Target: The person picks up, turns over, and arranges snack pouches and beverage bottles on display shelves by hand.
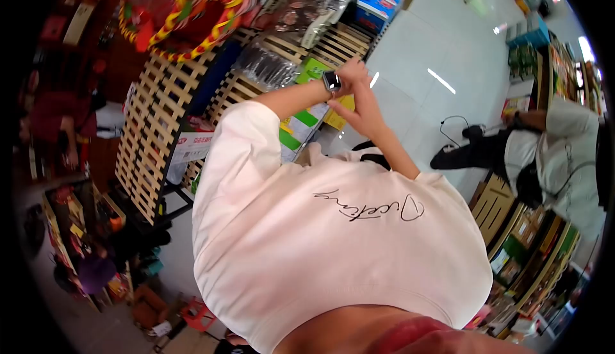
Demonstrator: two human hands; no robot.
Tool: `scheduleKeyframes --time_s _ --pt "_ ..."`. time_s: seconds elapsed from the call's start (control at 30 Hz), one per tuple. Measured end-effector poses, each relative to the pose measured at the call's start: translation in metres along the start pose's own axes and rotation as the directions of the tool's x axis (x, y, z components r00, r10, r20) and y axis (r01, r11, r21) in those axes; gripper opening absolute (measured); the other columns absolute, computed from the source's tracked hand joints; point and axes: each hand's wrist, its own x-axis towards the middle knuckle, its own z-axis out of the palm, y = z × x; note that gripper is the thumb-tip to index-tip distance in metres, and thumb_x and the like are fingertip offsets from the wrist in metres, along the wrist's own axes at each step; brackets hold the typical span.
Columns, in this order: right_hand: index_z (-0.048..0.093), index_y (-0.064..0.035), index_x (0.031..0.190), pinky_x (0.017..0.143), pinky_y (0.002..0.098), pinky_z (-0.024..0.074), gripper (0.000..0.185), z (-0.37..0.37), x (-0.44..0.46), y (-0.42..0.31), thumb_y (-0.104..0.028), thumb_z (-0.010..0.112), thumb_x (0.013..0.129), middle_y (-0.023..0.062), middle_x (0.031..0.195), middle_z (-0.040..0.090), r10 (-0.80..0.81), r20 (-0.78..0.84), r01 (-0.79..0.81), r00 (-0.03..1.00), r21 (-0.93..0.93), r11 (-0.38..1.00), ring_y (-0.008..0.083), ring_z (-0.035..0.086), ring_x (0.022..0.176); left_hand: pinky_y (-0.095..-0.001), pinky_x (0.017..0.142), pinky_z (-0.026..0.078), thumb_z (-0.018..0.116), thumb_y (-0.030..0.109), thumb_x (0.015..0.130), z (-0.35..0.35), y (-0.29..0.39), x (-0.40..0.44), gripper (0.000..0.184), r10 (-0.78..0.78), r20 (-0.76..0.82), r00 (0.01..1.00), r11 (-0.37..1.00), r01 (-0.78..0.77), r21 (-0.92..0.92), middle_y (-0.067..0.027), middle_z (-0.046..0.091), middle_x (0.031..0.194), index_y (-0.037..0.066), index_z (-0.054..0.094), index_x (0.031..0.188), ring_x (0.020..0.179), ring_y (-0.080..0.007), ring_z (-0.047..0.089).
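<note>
- White T-shirt, dark script across the chest, on the camera-wearer; fills the view below the smartwatch.
- Smartwatch: dark squarish screen with some glare, worn on the left wrist.
- Left hand: just beyond the watch, partly covered by the other hand; cannot tell how far its fingers curl or whether it grips anything.
- Right hand: just right of the watch, overlapping the left; thumb spread wide of the fingers, nothing seen in that gap.
- Green-and-yellow packs: below the watch.
- Clear-wrapped packs: left of the watch, on slats.
- Slatted wooden panel: farther left of it.
- Blue cartons: above and right of it.
- Another person, pale shirt, dark trousers: well right of it, on glossy tiled floor.
</note>
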Motion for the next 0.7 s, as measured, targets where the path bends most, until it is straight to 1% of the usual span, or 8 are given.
scheduleKeyframes --time_s 0.03,0.07,0.1,0.17,0.3,0.43,0.57,0.7 --pt "0.047 -0.0066 0.111 0.084 0.0354 0.0368 0.048 0.001 0.011 -0.004 -0.023 0.066 0.07 0.0131 0.101 0.052 0.019 -0.06 -0.015 0.998 0.058 0.998 0.0276 0.048 0.098 -0.0356 0.067 0.034 0.051 0.028 0.068 -0.01 -0.013 -0.004 0.013 0.029 -0.215 0.976 1.0 -0.027 0.016 -0.004 0.056 0.066 0.015 0.056 0.069 0.069 -0.0203 0.053" --pt "0.049 -0.0056 0.108 0.081 0.0338 0.0386 0.044 0.001 0.019 -0.008 -0.02 0.066 0.07 0.0123 0.1 0.053 0.034 -0.113 -0.021 0.993 0.115 0.993 0.0267 0.049 0.096 -0.035 0.066 0.033 0.051 0.025 0.07 -0.022 -0.028 -0.004 0.011 0.083 -0.246 0.966 0.996 -0.086 0.0 -0.0033 0.056 0.067 0.015 0.055 0.068 0.071 -0.0199 0.053" --pt "0.049 -0.0054 0.107 0.08 0.0333 0.039 0.043 -0.073 -0.019 0.011 -0.019 0.066 0.07 0.0119 0.1 0.053 0.102 -0.092 -0.093 0.991 0.095 0.991 0.0267 0.049 0.095 -0.0333 0.067 0.033 0.051 0.024 0.072 -0.042 0.032 0.07 0.01 0.064 -0.116 0.991 0.998 -0.066 -0.013 -0.0022 0.057 0.068 0.015 0.055 0.07 0.072 -0.019 0.053" --pt "0.05 -0.005 0.105 0.078 0.0323 0.0397 0.04 -0.089 -0.011 0.025 -0.016 0.065 0.07 0.0112 0.098 0.054 0.075 -0.18 -0.055 0.981 0.109 0.992 0.0265 0.05 0.093 -0.0319 0.072 0.033 0.053 0.024 0.072 -0.063 0.022 0.093 0.015 0.097 0.032 0.995 0.989 -0.1 0.11 -0.002 0.054 0.076 0.012 0.052 0.08 0.08 -0.018 0.051" --pt "0.049 -0.0053 0.107 0.078 0.0337 0.04 0.043 -0.147 -0.004 0.065 -0.016 0.065 0.068 0.0095 0.097 0.055 -0.002 -0.278 0.008 0.961 0.022 1.0 0.0263 0.05 0.09 -0.0309 0.072 0.033 0.054 0.024 0.071 -0.078 0.02 0.176 0.015 0.155 0.017 0.988 0.972 -0.156 0.176 -0.0017 0.055 0.077 0.012 0.054 0.081 0.08 -0.0166 0.051" --pt "0.051 -0.0078 0.106 0.077 0.0339 0.0405 0.046 -0.205 -0.004 0.102 -0.019 0.068 0.065 0.0089 0.096 0.055 -0.107 -0.235 0.027 0.966 -0.319 0.948 0.027 0.05 0.09 -0.0297 0.072 0.033 0.054 0.024 0.072 -0.077 0.029 0.26 0.015 0.211 0.042 0.977 0.959 -0.215 0.184 -0.0013 0.057 0.079 0.013 0.055 0.081 0.08 -0.0157 0.051" --pt "0.053 -0.0082 0.103 0.074 0.0334 0.0414 0.044 -0.253 -0.009 0.137 -0.02 0.069 0.064 0.0084 0.094 0.056 -0.044 -0.327 -0.048 0.944 -0.267 0.962 0.026 0.051 0.086 -0.0292 0.072 0.032 0.055 0.025 0.073 -0.076 0.043 0.326 0.016 0.205 0.06 0.977 0.951 -0.214 0.225 -0.0018 0.057 0.081 0.013 0.055 0.083 0.082 -0.0157 0.05" --pt "0.055 -0.008 0.1 0.072 0.0324 0.0416 0.04 -0.294 -0.011 0.166 -0.019 0.069 0.064 0.0079 0.092 0.056 0.083 -0.401 -0.155 0.912 -0.151 0.976 0.0244 0.051 0.085 -0.0294 0.071 0.031 0.056 0.026 0.073 -0.073 0.05 0.379 0.015 0.295 -0.097 0.951 0.95 -0.28 0.139 -0.0007 0.059 0.077 0.014 0.057 0.082 0.08 -0.0165 0.052"
